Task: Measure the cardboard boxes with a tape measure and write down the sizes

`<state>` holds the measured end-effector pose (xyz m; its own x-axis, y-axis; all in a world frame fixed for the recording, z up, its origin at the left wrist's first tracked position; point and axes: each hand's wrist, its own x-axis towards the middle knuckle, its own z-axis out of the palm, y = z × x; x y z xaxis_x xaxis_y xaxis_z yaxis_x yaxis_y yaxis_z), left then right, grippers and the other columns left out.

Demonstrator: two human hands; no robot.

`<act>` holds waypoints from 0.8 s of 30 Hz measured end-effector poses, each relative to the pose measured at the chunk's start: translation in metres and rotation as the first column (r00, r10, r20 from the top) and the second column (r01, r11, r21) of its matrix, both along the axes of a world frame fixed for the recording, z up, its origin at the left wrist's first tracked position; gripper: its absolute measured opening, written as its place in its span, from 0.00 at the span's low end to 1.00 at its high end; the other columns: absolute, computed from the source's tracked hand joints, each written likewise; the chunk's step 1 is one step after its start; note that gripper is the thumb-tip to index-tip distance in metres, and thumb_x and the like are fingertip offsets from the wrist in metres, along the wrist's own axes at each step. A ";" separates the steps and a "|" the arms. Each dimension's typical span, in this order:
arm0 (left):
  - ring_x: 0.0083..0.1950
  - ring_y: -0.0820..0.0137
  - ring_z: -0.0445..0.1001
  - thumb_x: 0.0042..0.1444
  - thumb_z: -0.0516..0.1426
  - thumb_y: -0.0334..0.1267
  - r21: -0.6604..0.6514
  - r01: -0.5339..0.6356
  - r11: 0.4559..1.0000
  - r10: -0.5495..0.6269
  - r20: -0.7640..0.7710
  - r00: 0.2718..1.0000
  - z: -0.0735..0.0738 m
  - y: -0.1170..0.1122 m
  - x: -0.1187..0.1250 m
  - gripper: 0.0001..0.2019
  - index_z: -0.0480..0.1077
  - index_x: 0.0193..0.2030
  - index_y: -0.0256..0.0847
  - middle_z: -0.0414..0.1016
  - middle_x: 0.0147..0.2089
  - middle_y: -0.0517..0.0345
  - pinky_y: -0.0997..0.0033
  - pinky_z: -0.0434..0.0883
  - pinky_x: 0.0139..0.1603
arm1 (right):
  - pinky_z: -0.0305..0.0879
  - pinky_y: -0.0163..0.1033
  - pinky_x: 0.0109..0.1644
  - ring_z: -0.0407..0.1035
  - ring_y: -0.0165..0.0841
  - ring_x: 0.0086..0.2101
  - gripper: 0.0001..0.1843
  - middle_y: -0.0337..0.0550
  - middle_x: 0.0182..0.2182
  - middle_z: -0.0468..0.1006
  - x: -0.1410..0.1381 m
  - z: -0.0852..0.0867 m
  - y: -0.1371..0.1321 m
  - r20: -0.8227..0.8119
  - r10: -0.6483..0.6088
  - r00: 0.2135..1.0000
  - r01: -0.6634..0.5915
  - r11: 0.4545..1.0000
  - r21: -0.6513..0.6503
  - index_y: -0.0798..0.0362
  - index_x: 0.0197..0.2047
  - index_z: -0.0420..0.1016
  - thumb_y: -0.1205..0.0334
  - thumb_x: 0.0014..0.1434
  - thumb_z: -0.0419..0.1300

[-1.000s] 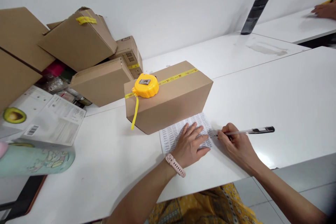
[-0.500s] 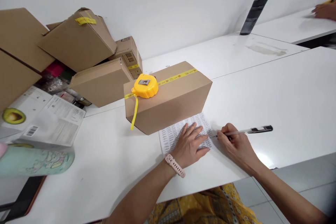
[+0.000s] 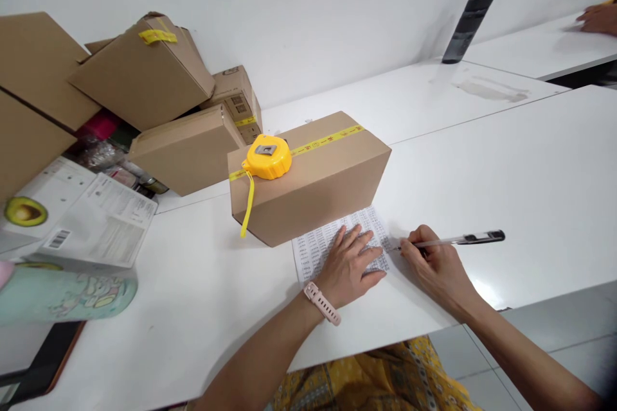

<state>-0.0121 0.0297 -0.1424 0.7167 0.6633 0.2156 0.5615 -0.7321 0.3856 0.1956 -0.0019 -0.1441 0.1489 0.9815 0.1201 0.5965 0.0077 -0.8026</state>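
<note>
My left hand [image 3: 351, 263] lies flat, fingers spread, on a printed sheet [image 3: 315, 247] on the white table [image 3: 506, 167]. My right hand [image 3: 434, 263] grips a pen [image 3: 457, 241] with its tip touching the sheet's right edge. Just behind the sheet stands a cardboard box [image 3: 313, 183] sealed with yellow tape. A yellow tape measure [image 3: 267, 157] rests on the box's left top corner, its strap hanging down the front.
A pile of cardboard boxes [image 3: 144, 77] fills the back left. A white carton with an avocado picture [image 3: 72, 215] and a green bottle [image 3: 62, 295] lie at the left edge. A dark bottle [image 3: 470, 19] leans at the wall. Another person's hand [image 3: 598, 16] rests far right.
Almost nothing differs; the pen in my right hand shifts slightly over the sheet's edge while my left hand stays flat.
</note>
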 end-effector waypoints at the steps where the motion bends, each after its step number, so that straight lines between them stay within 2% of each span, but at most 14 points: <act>1: 0.73 0.51 0.58 0.64 0.59 0.46 -0.001 0.001 1.000 -0.001 0.000 1.000 0.000 0.000 0.000 0.17 0.73 0.56 0.41 0.68 0.68 0.46 0.42 0.55 0.73 | 0.53 0.35 0.22 0.58 0.29 0.19 0.13 0.32 0.18 0.65 0.000 0.000 0.000 0.005 0.002 1.000 -0.002 1.000 0.008 0.47 0.29 0.60 0.53 0.64 0.55; 8: 0.73 0.50 0.59 0.63 0.60 0.46 -0.003 0.001 1.000 -0.001 0.000 1.000 0.001 0.001 0.000 0.18 0.73 0.56 0.40 0.68 0.68 0.45 0.42 0.55 0.74 | 0.54 0.35 0.22 0.59 0.29 0.18 0.14 0.33 0.18 0.68 0.000 -0.002 -0.001 0.007 -0.032 0.999 0.032 0.999 -0.004 0.47 0.29 0.60 0.52 0.65 0.54; 10: 0.73 0.50 0.59 0.63 0.60 0.46 -0.012 -0.001 1.000 0.001 0.001 1.000 0.001 0.000 0.000 0.18 0.73 0.56 0.40 0.68 0.68 0.45 0.42 0.54 0.74 | 0.58 0.35 0.23 0.65 0.31 0.22 0.13 0.36 0.21 0.72 -0.001 0.000 -0.002 -0.045 -0.065 0.997 0.066 0.998 0.021 0.47 0.31 0.62 0.51 0.66 0.55; 12: 0.73 0.51 0.59 0.64 0.60 0.46 -0.016 -0.001 1.000 0.001 0.002 1.000 0.002 0.000 0.000 0.18 0.73 0.57 0.41 0.68 0.68 0.46 0.42 0.54 0.74 | 0.64 0.36 0.27 0.72 0.34 0.27 0.11 0.41 0.28 0.78 0.000 0.002 -0.002 -0.058 -0.098 0.994 0.101 0.993 0.054 0.48 0.38 0.67 0.50 0.67 0.54; 13: 0.73 0.51 0.59 0.64 0.60 0.46 -0.018 0.001 1.000 -0.001 0.003 1.000 0.003 0.000 0.000 0.18 0.73 0.57 0.41 0.68 0.68 0.46 0.42 0.54 0.74 | 0.67 0.38 0.30 0.75 0.36 0.31 0.10 0.43 0.33 0.80 0.003 0.003 -0.001 -0.023 -0.099 0.995 0.100 0.991 0.084 0.48 0.43 0.69 0.52 0.68 0.53; 15: 0.73 0.52 0.59 0.64 0.60 0.46 -0.022 0.004 1.000 -0.003 0.007 1.000 0.004 0.000 -0.001 0.18 0.73 0.57 0.42 0.68 0.68 0.46 0.42 0.54 0.74 | 0.72 0.43 0.40 0.77 0.41 0.42 0.13 0.49 0.46 0.81 0.013 0.003 0.003 0.146 -0.036 0.989 0.014 0.989 0.146 0.48 0.53 0.70 0.59 0.68 0.51; 17: 0.73 0.52 0.59 0.64 0.60 0.46 -0.027 0.003 1.000 -0.003 0.012 1.000 0.004 0.001 -0.002 0.18 0.73 0.57 0.41 0.68 0.68 0.45 0.42 0.54 0.74 | 0.70 0.50 0.53 0.73 0.46 0.54 0.22 0.52 0.57 0.77 0.027 0.000 0.010 0.366 0.056 0.929 -0.129 0.975 0.180 0.48 0.59 0.70 0.67 0.65 0.48; 19: 0.73 0.52 0.58 0.63 0.60 0.46 -0.028 0.000 1.000 0.001 0.011 1.000 0.002 0.001 -0.002 0.18 0.73 0.57 0.41 0.68 0.68 0.45 0.42 0.54 0.74 | 0.66 0.54 0.59 0.66 0.48 0.61 0.27 0.54 0.61 0.74 0.040 -0.008 0.017 0.535 0.105 0.838 -0.230 0.958 0.172 0.50 0.61 0.72 0.73 0.61 0.47; 21: 0.73 0.52 0.59 0.62 0.61 0.46 -0.017 -0.005 1.000 0.005 0.005 1.000 -0.001 0.000 -0.001 0.19 0.73 0.57 0.42 0.68 0.68 0.45 0.42 0.55 0.74 | 0.66 0.55 0.60 0.64 0.48 0.63 0.30 0.56 0.62 0.73 0.049 -0.019 0.022 0.626 0.096 0.774 -0.255 0.952 0.169 0.52 0.61 0.72 0.76 0.60 0.46; 24: 0.71 0.53 0.64 0.63 0.59 0.45 0.112 -0.010 0.994 0.003 0.056 0.998 -0.001 -0.002 0.001 0.17 0.74 0.55 0.40 0.72 0.65 0.45 0.47 0.62 0.71 | 0.67 0.53 0.59 0.65 0.46 0.63 0.35 0.54 0.62 0.73 0.054 -0.035 0.028 0.663 0.044 0.748 -0.247 0.945 0.216 0.53 0.65 0.69 0.79 0.57 0.45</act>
